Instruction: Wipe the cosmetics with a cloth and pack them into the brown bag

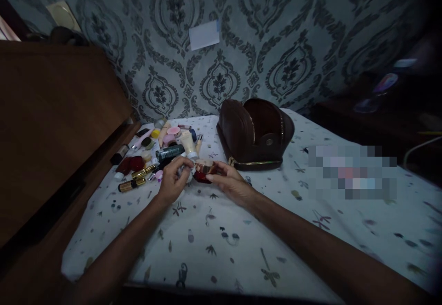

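1. Right hand (pixel 230 183) grasps a red-and-gold cosmetic jar (pixel 203 172), thumb along its near side; from this hand, the jar lies at 10 o'clock.
2. Left hand (pixel 175 179) is at the jar's 9 o'clock edge, fingers bent together; whether they grip the jar or something pale beside it, I cannot tell.
3. Between the 2 hands, the jar's wider axis runs roughly 9 to 3 o'clock.
4. Unzipped brown toiletry bag (pixel 253 150) stands at 2 o'clock from the jar, nearer the right hand; loose cosmetics (pixel 170 152) lie at 10 o'clock.
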`<action>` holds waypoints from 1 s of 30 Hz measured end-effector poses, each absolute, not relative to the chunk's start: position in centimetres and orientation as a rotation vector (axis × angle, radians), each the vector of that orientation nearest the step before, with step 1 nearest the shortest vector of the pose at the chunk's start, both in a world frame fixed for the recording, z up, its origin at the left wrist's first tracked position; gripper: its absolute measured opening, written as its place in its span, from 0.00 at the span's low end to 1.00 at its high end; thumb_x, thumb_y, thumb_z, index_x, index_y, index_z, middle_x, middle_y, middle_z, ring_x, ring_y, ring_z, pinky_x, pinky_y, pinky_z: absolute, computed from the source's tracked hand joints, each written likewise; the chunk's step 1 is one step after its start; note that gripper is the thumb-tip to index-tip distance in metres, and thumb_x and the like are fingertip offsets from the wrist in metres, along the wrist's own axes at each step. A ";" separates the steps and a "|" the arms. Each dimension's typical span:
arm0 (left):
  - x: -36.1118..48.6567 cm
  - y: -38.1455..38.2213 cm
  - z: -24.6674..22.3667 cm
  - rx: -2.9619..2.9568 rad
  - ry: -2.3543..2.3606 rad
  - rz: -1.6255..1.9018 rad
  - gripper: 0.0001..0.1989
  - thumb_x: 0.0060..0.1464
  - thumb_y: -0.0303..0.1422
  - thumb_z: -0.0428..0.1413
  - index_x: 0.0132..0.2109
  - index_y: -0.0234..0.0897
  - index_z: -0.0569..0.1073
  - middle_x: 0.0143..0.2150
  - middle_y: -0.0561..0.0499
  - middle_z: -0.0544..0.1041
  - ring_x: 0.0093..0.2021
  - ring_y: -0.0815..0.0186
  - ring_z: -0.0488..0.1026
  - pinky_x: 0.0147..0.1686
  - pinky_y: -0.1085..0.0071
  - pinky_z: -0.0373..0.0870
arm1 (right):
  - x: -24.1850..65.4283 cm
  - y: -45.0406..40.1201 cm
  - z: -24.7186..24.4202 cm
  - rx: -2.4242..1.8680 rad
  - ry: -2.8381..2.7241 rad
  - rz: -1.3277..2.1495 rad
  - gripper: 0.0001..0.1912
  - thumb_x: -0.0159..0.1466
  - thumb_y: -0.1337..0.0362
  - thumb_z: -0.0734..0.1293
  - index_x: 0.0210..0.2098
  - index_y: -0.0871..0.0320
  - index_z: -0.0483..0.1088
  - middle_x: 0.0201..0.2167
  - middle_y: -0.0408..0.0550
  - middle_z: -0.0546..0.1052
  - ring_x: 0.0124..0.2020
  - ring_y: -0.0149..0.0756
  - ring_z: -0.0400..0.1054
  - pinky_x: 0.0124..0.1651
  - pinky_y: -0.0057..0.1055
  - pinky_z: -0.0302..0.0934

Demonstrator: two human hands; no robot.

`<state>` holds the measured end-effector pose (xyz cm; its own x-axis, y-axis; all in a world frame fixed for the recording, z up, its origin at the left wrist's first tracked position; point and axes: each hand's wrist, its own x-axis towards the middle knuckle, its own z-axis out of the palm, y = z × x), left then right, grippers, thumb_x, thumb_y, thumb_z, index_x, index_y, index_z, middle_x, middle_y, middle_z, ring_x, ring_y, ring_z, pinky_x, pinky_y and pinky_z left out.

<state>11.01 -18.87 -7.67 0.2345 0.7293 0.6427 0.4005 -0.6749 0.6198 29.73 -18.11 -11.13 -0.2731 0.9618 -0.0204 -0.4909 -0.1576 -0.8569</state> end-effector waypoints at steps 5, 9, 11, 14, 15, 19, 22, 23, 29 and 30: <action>11.3 -19.0 -7.7 2.242 0.979 1.297 0.11 0.58 0.36 0.57 0.47 0.37 0.71 0.44 0.47 0.73 0.47 0.59 0.71 0.49 0.64 0.66 | 30.0 -18.3 -10.5 -0.645 -0.899 1.750 0.21 0.43 0.65 0.80 0.37 0.56 0.75 0.38 0.43 0.78 0.44 0.35 0.72 0.56 0.35 0.62; 11.5 -18.8 -8.6 2.323 0.958 1.234 0.28 0.53 0.42 0.63 0.57 0.39 0.65 0.54 0.43 0.69 0.56 0.54 0.67 0.56 0.59 0.64 | 30.1 -18.3 -10.6 -0.698 -0.913 1.722 0.23 0.43 0.65 0.80 0.38 0.55 0.75 0.36 0.42 0.78 0.42 0.35 0.72 0.52 0.34 0.63; 11.4 -18.6 -8.9 2.334 0.959 1.219 0.30 0.53 0.44 0.63 0.59 0.39 0.64 0.55 0.42 0.68 0.57 0.54 0.66 0.56 0.58 0.64 | 30.2 -18.4 -10.6 -0.715 -0.971 1.705 0.23 0.43 0.64 0.80 0.38 0.55 0.74 0.35 0.42 0.78 0.41 0.35 0.71 0.50 0.33 0.63; 11.0 -18.3 -8.7 2.336 0.931 1.189 0.31 0.53 0.46 0.62 0.59 0.40 0.65 0.54 0.43 0.70 0.56 0.54 0.67 0.56 0.59 0.64 | 30.2 -18.6 -10.5 -0.731 -1.048 1.695 0.24 0.45 0.62 0.79 0.40 0.55 0.73 0.35 0.43 0.78 0.39 0.36 0.71 0.48 0.33 0.64; 10.9 -18.3 -8.6 2.334 0.920 1.185 0.31 0.53 0.47 0.62 0.59 0.41 0.65 0.54 0.43 0.70 0.55 0.54 0.68 0.55 0.59 0.65 | 30.2 -18.6 -10.5 -0.737 -1.061 1.702 0.26 0.46 0.61 0.79 0.44 0.54 0.72 0.36 0.43 0.79 0.39 0.37 0.72 0.47 0.34 0.64; 10.6 -18.1 -7.9 2.308 0.883 1.187 0.30 0.50 0.49 0.63 0.56 0.40 0.68 0.51 0.44 0.73 0.53 0.55 0.70 0.52 0.61 0.67 | 30.4 -18.7 -10.4 -0.705 -1.110 1.754 0.37 0.48 0.61 0.78 0.57 0.50 0.67 0.44 0.45 0.78 0.45 0.39 0.72 0.51 0.36 0.62; 10.7 -18.1 -7.9 2.283 0.852 1.178 0.29 0.49 0.49 0.64 0.54 0.40 0.70 0.50 0.44 0.74 0.52 0.55 0.71 0.51 0.61 0.68 | 30.4 -18.6 -10.5 -0.676 -1.159 1.728 0.31 0.48 0.60 0.78 0.51 0.53 0.71 0.44 0.45 0.77 0.43 0.37 0.71 0.47 0.33 0.63; 10.7 -18.1 -7.9 2.279 0.836 1.177 0.28 0.50 0.48 0.64 0.54 0.40 0.71 0.50 0.44 0.75 0.51 0.55 0.72 0.51 0.61 0.68 | 30.5 -18.6 -10.6 -0.676 -1.167 1.715 0.29 0.48 0.60 0.78 0.49 0.53 0.72 0.42 0.45 0.77 0.40 0.35 0.71 0.44 0.31 0.64; 10.6 -18.2 -7.5 2.293 0.753 1.196 0.21 0.54 0.42 0.63 0.52 0.39 0.73 0.50 0.43 0.76 0.52 0.56 0.72 0.53 0.60 0.67 | 30.4 -18.5 -10.8 -0.677 -1.138 1.704 0.28 0.47 0.60 0.79 0.45 0.53 0.69 0.36 0.42 0.77 0.34 0.33 0.71 0.40 0.32 0.65; 10.6 -18.2 -7.4 2.301 0.745 1.199 0.20 0.55 0.41 0.63 0.52 0.39 0.73 0.50 0.43 0.76 0.52 0.57 0.72 0.53 0.60 0.67 | 30.3 -18.5 -10.8 -0.676 -1.122 1.703 0.31 0.47 0.60 0.80 0.47 0.51 0.68 0.37 0.42 0.77 0.35 0.33 0.71 0.41 0.32 0.66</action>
